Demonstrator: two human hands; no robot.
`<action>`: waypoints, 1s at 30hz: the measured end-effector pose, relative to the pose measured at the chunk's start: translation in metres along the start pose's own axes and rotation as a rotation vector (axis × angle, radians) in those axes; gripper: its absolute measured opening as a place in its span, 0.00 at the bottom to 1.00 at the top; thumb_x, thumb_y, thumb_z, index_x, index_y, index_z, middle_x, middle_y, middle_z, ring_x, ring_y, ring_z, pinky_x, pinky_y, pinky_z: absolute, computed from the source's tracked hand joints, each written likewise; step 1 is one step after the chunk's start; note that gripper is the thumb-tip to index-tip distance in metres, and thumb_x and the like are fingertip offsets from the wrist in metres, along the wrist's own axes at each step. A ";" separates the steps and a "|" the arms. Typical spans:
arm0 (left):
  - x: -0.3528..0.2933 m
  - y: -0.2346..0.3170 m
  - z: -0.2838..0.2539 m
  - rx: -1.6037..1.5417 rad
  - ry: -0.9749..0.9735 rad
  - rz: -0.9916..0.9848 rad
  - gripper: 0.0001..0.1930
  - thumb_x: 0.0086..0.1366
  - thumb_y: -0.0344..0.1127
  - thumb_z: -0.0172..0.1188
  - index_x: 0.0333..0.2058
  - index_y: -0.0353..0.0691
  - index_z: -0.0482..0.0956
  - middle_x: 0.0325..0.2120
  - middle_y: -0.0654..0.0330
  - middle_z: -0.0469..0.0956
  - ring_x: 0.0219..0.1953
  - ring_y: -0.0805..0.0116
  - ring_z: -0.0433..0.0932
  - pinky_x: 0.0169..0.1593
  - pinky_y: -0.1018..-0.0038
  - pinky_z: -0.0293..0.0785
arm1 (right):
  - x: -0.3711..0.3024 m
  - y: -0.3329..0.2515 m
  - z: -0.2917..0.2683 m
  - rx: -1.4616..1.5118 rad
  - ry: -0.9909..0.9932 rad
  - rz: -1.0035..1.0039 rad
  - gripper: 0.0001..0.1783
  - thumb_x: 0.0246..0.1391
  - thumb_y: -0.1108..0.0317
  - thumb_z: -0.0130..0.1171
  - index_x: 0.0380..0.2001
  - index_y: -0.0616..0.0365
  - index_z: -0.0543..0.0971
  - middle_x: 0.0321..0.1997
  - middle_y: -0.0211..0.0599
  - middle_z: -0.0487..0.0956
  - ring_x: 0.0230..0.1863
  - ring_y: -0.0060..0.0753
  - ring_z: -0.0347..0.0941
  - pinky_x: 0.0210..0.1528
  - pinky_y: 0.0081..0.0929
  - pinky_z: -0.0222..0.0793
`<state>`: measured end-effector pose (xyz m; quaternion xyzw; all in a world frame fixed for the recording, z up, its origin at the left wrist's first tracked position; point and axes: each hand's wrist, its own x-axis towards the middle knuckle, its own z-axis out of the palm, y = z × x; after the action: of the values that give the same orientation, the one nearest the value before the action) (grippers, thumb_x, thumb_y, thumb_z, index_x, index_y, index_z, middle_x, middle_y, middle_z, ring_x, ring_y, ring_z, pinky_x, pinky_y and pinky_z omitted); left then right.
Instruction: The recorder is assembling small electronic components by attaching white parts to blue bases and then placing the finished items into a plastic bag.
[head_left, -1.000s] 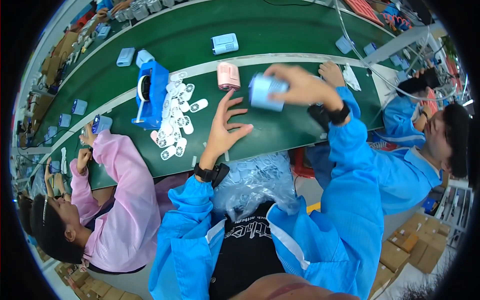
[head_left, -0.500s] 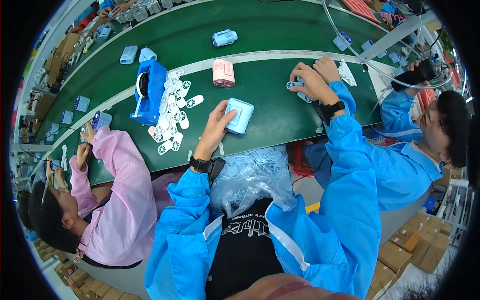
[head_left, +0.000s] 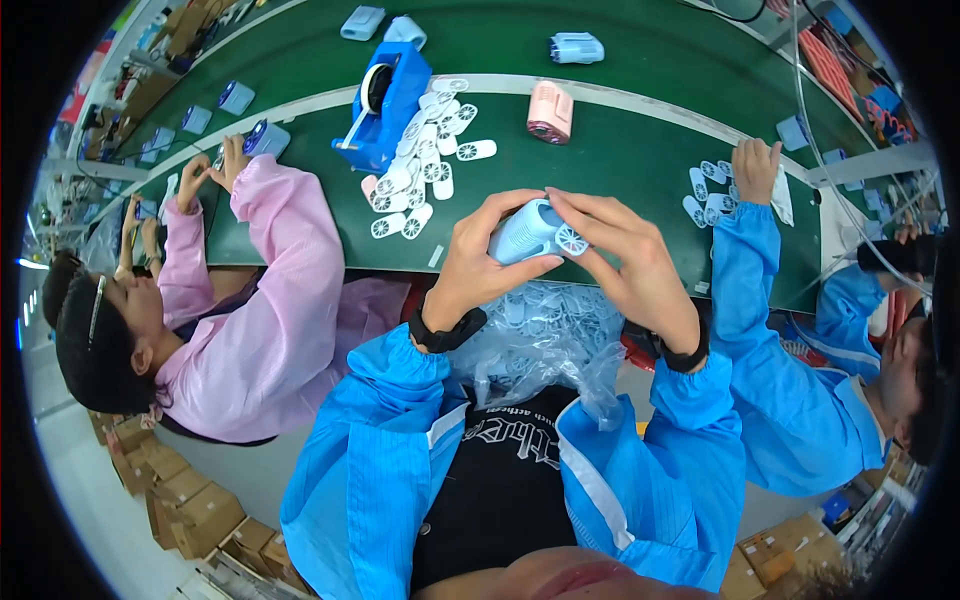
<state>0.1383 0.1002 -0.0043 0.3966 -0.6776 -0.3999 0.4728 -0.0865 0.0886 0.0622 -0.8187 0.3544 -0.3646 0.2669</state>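
Here, I viewed a green worktable [head_left: 640,150] bearing a blue tape dispenser [head_left: 390,110]. To that dispenser's lower right, the left hand [head_left: 472,256] had its fingers clamped on a light-blue casing [head_left: 524,234], while the right hand [head_left: 628,245] had its fingers gripping a small vented cover [head_left: 571,240] against the casing's end.

You were in a factory assembly workshop, shown by the long green-topped workbench [head_left: 650,135] edged with a pale strip, the repeated pale-blue rounded plastic housings [head_left: 577,47], the heap of flat white vented plastic plates [head_left: 428,152], the smocked co-workers [head_left: 255,340] alongside you, and the brown cardboard boxes [head_left: 208,515].
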 end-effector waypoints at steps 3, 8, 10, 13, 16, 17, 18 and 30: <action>-0.005 0.001 -0.002 -0.014 0.011 0.003 0.38 0.54 0.35 0.83 0.62 0.33 0.76 0.52 0.53 0.83 0.53 0.65 0.84 0.58 0.69 0.79 | -0.010 -0.019 0.011 -0.091 0.012 0.041 0.29 0.57 0.79 0.67 0.63 0.59 0.81 0.61 0.47 0.82 0.54 0.48 0.82 0.48 0.35 0.82; -0.015 -0.002 0.000 -0.046 0.004 0.022 0.40 0.53 0.36 0.84 0.62 0.32 0.75 0.52 0.51 0.84 0.54 0.64 0.84 0.59 0.69 0.79 | -0.022 -0.019 0.012 -0.059 0.051 0.074 0.29 0.52 0.76 0.73 0.60 0.57 0.84 0.55 0.44 0.84 0.51 0.47 0.82 0.45 0.35 0.84; -0.018 -0.003 0.002 -0.049 -0.030 0.082 0.41 0.52 0.37 0.85 0.62 0.31 0.75 0.53 0.50 0.84 0.54 0.63 0.84 0.59 0.68 0.80 | -0.027 -0.016 0.011 -0.028 0.073 0.073 0.27 0.52 0.77 0.73 0.58 0.58 0.85 0.54 0.44 0.84 0.52 0.46 0.83 0.46 0.35 0.84; -0.021 0.002 0.004 -0.075 -0.061 0.094 0.42 0.51 0.37 0.86 0.62 0.31 0.75 0.53 0.50 0.84 0.55 0.62 0.84 0.60 0.67 0.80 | -0.034 -0.014 0.010 0.038 0.113 0.056 0.25 0.52 0.80 0.72 0.55 0.59 0.87 0.53 0.45 0.84 0.52 0.43 0.84 0.46 0.34 0.84; -0.022 0.007 0.006 -0.101 -0.067 0.100 0.43 0.50 0.37 0.86 0.62 0.31 0.75 0.54 0.49 0.83 0.55 0.61 0.84 0.60 0.67 0.79 | -0.038 -0.017 0.008 0.201 0.159 0.105 0.22 0.52 0.80 0.73 0.52 0.58 0.89 0.52 0.44 0.84 0.50 0.37 0.84 0.45 0.30 0.84; -0.023 0.008 0.007 -0.116 -0.061 0.102 0.43 0.50 0.38 0.87 0.62 0.30 0.75 0.54 0.49 0.83 0.55 0.61 0.84 0.60 0.67 0.79 | -0.037 -0.018 0.008 0.201 0.158 0.107 0.22 0.52 0.80 0.73 0.52 0.58 0.89 0.52 0.44 0.84 0.50 0.37 0.84 0.45 0.30 0.84; -0.023 0.008 0.007 -0.130 -0.055 0.103 0.43 0.50 0.38 0.87 0.62 0.30 0.75 0.54 0.49 0.83 0.56 0.61 0.84 0.60 0.67 0.79 | -0.036 -0.020 0.007 0.178 0.151 0.116 0.22 0.52 0.81 0.72 0.52 0.58 0.89 0.52 0.43 0.84 0.49 0.36 0.84 0.45 0.29 0.84; -0.021 0.007 0.006 -0.084 -0.089 0.135 0.44 0.50 0.37 0.87 0.63 0.30 0.74 0.56 0.49 0.82 0.57 0.61 0.83 0.61 0.67 0.79 | -0.027 -0.028 0.002 0.082 0.114 0.140 0.20 0.57 0.82 0.68 0.53 0.56 0.89 0.52 0.43 0.82 0.48 0.34 0.83 0.42 0.27 0.81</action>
<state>0.1371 0.1231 -0.0064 0.3121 -0.7057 -0.4124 0.4844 -0.0868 0.1274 0.0695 -0.7582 0.4103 -0.4052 0.3043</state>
